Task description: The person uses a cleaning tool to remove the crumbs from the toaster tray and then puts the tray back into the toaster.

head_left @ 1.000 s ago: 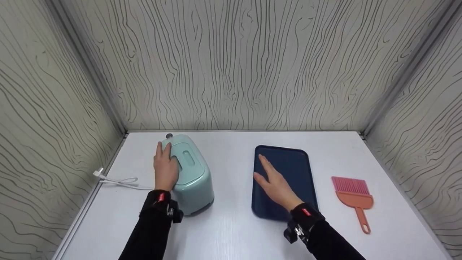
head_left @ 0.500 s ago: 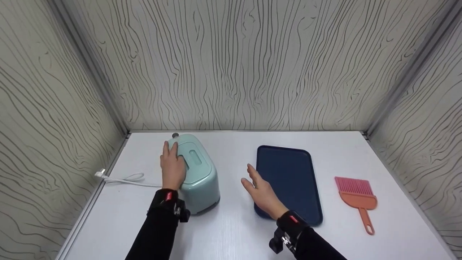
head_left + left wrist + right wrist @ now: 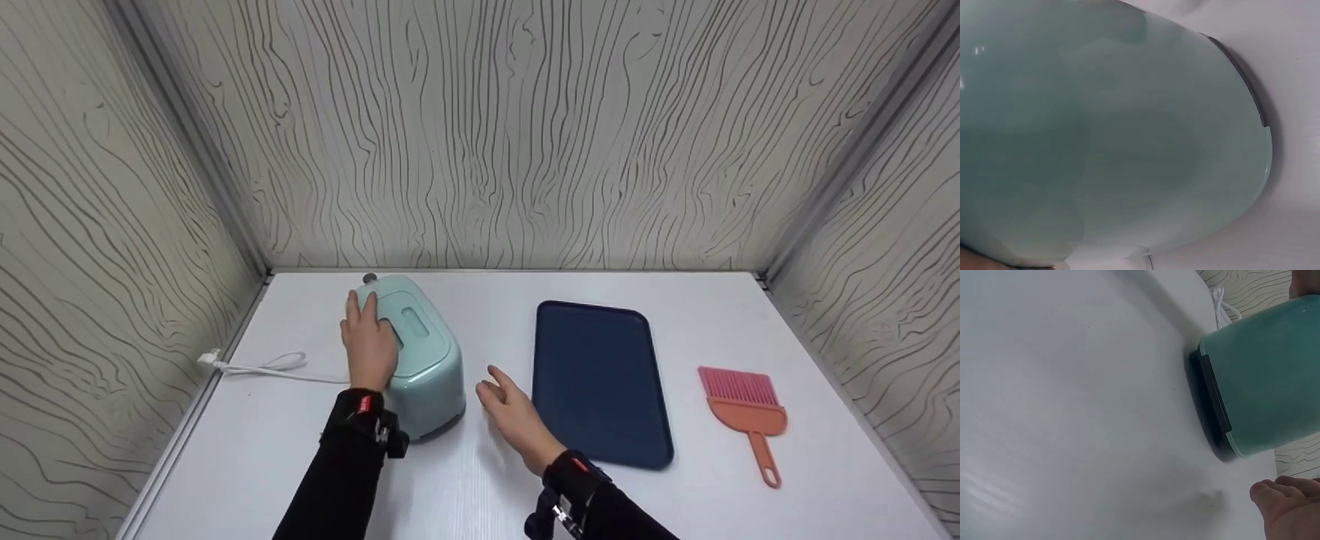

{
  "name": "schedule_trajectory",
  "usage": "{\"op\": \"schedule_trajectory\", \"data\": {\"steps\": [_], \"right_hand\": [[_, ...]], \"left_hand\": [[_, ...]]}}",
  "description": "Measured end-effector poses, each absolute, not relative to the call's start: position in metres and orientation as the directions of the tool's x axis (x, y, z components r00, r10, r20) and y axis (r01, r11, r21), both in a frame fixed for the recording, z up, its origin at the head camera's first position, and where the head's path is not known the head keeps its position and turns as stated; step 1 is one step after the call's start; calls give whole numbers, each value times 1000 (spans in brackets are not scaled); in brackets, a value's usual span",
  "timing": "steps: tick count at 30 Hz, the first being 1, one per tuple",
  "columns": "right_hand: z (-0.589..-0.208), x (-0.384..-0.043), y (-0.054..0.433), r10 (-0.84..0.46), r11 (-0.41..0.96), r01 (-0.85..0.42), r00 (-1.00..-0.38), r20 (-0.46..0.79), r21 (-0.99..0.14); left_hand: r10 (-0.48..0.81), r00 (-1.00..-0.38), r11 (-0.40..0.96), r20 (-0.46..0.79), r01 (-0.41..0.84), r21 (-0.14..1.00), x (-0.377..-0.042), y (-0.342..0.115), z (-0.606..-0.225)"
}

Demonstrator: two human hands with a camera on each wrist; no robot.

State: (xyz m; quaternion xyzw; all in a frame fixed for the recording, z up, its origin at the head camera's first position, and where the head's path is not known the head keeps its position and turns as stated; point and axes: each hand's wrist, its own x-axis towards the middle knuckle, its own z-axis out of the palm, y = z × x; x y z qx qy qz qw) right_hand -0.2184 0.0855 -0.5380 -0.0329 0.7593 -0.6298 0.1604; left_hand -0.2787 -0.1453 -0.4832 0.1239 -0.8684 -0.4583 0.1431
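A mint-green toaster (image 3: 424, 360) stands upright at the left of the white table, with a long slot in its top and a dark knob (image 3: 369, 278) at its far end. My left hand (image 3: 370, 349) rests along the toaster's top left edge, fingers pointing away from me and partly over the slot. In the left wrist view the toaster's glossy side (image 3: 1129, 140) fills most of the picture. Apart from the toaster's right side, my right hand (image 3: 517, 420) hovers with relaxed fingers and holds nothing. Its fingertips (image 3: 1264, 492) show near the toaster's base in the right wrist view.
A dark blue tray (image 3: 600, 382) lies right of the toaster. Farther right is an orange brush (image 3: 739, 416) with pink bristles, its handle toward me. A white power cord (image 3: 274, 370) with a plug runs left from the toaster. Wood-patterned panels (image 3: 480, 135) enclose the table.
My right hand has moved left and toward me, from over the blue tray to the gap beside the toaster. My left hand stays on the toaster. The head view has shifted slightly.
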Motion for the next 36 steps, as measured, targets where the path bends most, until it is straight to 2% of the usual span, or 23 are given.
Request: {"op": "schedule_trajectory", "data": {"steps": [6, 24, 36], "right_hand": [[-545, -215, 68, -247, 46, 267, -931, -270, -963], [-571, -210, 51, -279, -296, 408, -901, -331, -863], [-578, -213, 42, -297, -416, 483, -873, -387, -770]], "left_hand": [[-363, -921, 544, 141, -86, 835, -278, -143, -483], [-426, -896, 508, 121, -126, 852, -280, -133, -482], [-472, -864, 527, 177, -116, 842, -283, -126, -484]]}}
